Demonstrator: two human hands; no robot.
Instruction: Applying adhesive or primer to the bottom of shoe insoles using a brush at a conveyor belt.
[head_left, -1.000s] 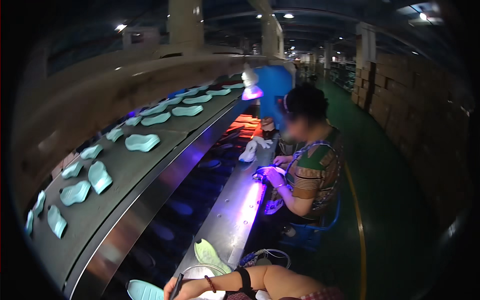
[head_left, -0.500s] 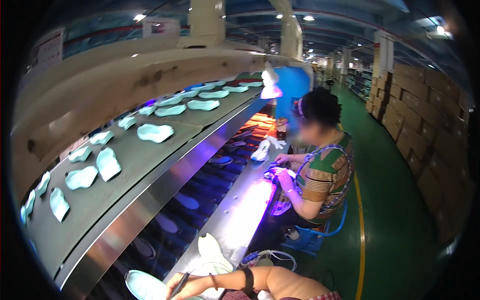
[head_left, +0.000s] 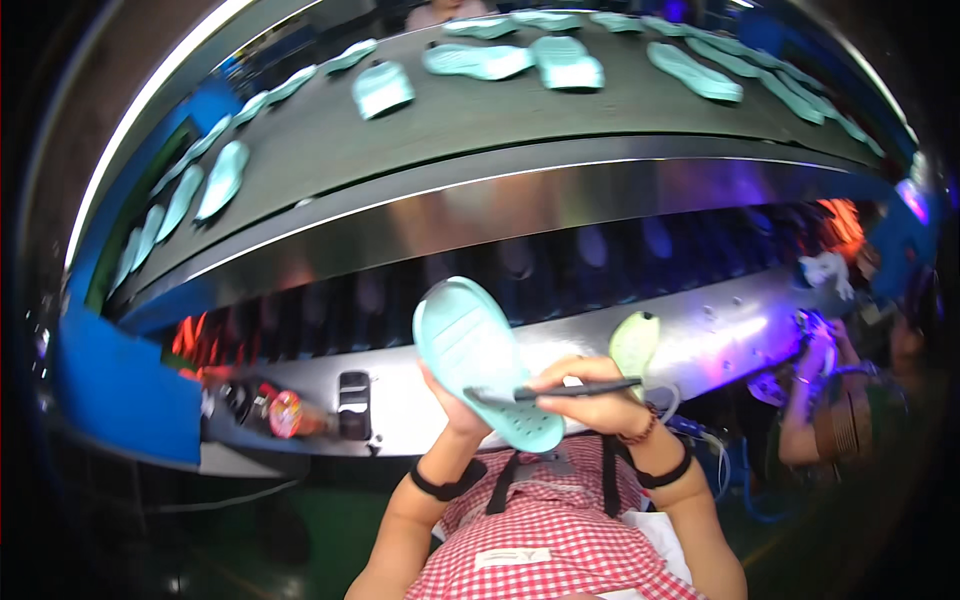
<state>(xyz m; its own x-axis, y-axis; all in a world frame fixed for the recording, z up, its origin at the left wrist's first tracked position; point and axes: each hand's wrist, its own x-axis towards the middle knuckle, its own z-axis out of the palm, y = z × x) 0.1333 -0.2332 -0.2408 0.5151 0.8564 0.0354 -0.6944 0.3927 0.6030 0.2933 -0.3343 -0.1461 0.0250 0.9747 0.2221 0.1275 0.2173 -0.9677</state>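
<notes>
A mint-green shoe sole [head_left: 462, 335] is tilted in front of me, its broad end up and away. My left hand [head_left: 456, 408] is closed on its left edge, with part of the fingers hidden behind it. In my right hand [head_left: 598, 400] is a thin brush [head_left: 590, 388] with a black handle, pinched between thumb and fingers. The dark tip of the brush lies at the sole's inner face, near its middle. Beyond my right hand, a yellow-green shoe piece [head_left: 634, 345] rests on the metal ledge [head_left: 570, 345].
A dark conveyor belt [head_left: 480, 125] carrying several mint soles [head_left: 480, 60] runs across the far side. Dim shoe parts lie beneath it. Left on the ledge are a black case [head_left: 354, 405] and a red round item [head_left: 285, 413]. A co-worker's arm [head_left: 815, 420] is at right under purple light.
My view has swung left from the co-worker and aisle to face the belt. Both my hands and the held sole are now fully in view; the brush stays in my right hand.
</notes>
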